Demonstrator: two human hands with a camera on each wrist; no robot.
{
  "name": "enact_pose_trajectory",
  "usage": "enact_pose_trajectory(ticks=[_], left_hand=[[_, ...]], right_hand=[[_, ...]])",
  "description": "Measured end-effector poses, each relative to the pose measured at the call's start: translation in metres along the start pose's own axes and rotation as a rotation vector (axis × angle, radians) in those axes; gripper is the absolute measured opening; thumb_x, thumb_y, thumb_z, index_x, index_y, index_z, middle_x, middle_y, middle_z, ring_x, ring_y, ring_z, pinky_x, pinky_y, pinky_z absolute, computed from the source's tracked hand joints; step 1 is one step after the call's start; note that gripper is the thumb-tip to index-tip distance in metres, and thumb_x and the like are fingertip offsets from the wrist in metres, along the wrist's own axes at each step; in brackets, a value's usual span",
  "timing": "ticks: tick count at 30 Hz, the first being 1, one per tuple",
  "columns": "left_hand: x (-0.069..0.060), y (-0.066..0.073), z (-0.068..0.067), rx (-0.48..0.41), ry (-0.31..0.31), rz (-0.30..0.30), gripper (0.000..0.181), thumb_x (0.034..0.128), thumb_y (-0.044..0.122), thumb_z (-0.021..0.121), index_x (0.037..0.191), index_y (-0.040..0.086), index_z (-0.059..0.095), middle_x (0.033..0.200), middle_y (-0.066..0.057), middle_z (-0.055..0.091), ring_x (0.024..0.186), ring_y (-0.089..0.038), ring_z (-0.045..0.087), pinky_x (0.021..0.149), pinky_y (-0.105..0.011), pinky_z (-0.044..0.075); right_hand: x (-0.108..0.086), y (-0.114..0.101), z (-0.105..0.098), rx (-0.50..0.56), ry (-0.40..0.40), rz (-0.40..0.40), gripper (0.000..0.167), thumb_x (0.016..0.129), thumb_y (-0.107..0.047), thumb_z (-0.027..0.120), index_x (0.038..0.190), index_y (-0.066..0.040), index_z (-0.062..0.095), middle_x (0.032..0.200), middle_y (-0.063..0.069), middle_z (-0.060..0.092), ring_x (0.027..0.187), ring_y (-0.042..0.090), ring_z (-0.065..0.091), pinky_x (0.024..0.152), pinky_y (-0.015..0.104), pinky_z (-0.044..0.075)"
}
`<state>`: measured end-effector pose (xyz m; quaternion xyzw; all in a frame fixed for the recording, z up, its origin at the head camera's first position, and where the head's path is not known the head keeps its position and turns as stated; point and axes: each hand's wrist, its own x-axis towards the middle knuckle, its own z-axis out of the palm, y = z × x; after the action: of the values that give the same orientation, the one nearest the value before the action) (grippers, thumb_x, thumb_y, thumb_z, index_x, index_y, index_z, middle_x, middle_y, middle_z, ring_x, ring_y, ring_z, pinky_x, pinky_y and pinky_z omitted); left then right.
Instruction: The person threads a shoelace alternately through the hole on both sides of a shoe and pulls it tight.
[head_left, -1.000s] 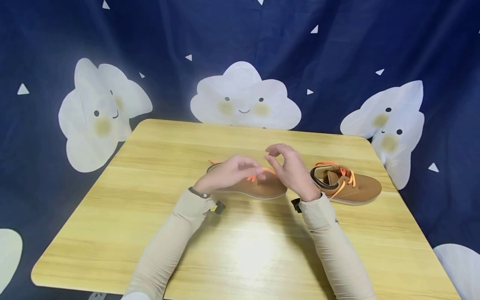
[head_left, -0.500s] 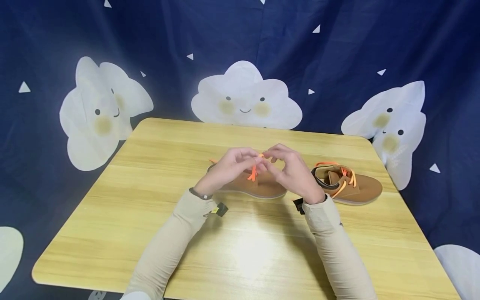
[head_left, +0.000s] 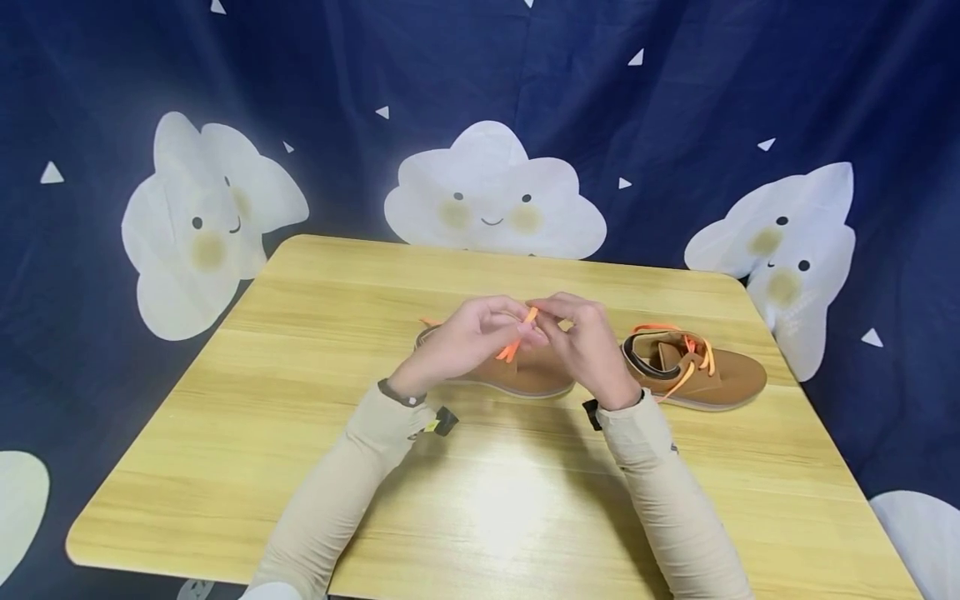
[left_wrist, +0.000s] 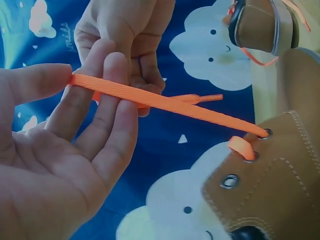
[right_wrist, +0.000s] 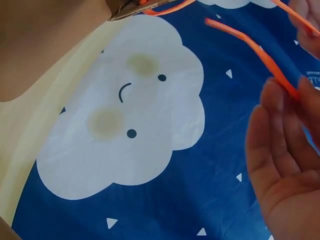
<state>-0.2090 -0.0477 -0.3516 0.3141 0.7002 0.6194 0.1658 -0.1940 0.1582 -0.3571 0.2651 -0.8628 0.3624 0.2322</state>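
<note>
A brown leather shoe (head_left: 536, 379) with orange laces sits mid-table, partly hidden behind both hands. My left hand (head_left: 461, 337) pinches its orange shoelace (left_wrist: 170, 105) between thumb and index finger, with the other fingers behind the strap. Taut, the lace runs to an eyelet (left_wrist: 265, 133) in the shoe's flap. Below that, a short lace loop (left_wrist: 241, 147) enters a second eyelet, and a bare eyelet (left_wrist: 230, 181) sits lower still. Close to the left hand, my right hand (head_left: 588, 346) pinches lace too, its loose end (right_wrist: 235, 32) sticking out past the fingertips.
The matching brown shoe (head_left: 731, 379), laced in orange, stands on the right of the wooden table (head_left: 247, 433). Behind the far edge hangs a dark blue curtain (head_left: 337, 75) printed with white clouds.
A second ago the hands were apart above the shoe. They came together at the lace, and the right hand took hold of it. Now the lace strand between them tilts up to the right.
</note>
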Motion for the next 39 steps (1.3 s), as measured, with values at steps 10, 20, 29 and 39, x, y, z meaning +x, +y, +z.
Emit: enact_pose_trajectory(ticks=[10, 20, 29, 39], left_hand=[[0.000, 0.003, -0.002, 0.083, 0.007, 0.005, 0.026, 0.1042, 0.016, 0.061, 0.125, 0.001, 0.063, 0.121, -0.015, 0.076, 0.117, -0.029, 0.070, 0.097, -0.036, 0.054], [-0.003, -0.004, -0.016, 0.390, 0.097, -0.015, 0.033, 0.1068, 0.031, 0.056, 0.132, 0.012, 0.067, 0.128, -0.006, 0.070, 0.109, -0.029, 0.072, 0.092, -0.040, 0.058], [-0.004, -0.024, -0.031, 0.791, -0.036, -0.056, 0.028, 0.1016, 0.010, 0.051, 0.114, 0.005, 0.075, 0.112, -0.007, 0.075, 0.094, -0.016, 0.070, 0.089, -0.035, 0.057], [-0.003, -0.019, -0.034, 0.810, -0.115, -0.011, 0.040, 0.0961, 0.001, 0.049, 0.121, 0.012, 0.077, 0.121, -0.003, 0.077, 0.108, -0.013, 0.070, 0.093, -0.032, 0.055]], right_hand=[[0.000, 0.012, 0.008, -0.036, -0.090, 0.115, 0.013, 0.094, -0.005, 0.073, 0.105, -0.003, 0.081, 0.095, 0.014, 0.081, 0.083, 0.024, 0.079, 0.073, 0.041, 0.063], [0.004, 0.035, 0.021, 0.235, -0.019, 0.322, 0.011, 0.096, -0.006, 0.072, 0.100, 0.000, 0.079, 0.091, 0.018, 0.080, 0.081, 0.026, 0.079, 0.076, 0.028, 0.061], [0.014, 0.060, 0.049, 0.494, 0.061, 0.430, 0.015, 0.093, -0.005, 0.075, 0.099, 0.009, 0.076, 0.093, 0.031, 0.075, 0.073, 0.017, 0.077, 0.071, 0.021, 0.060], [0.015, 0.064, 0.067, 0.429, 0.001, 0.467, 0.014, 0.096, -0.001, 0.067, 0.100, 0.007, 0.077, 0.095, 0.028, 0.077, 0.079, 0.012, 0.077, 0.071, 0.015, 0.054]])
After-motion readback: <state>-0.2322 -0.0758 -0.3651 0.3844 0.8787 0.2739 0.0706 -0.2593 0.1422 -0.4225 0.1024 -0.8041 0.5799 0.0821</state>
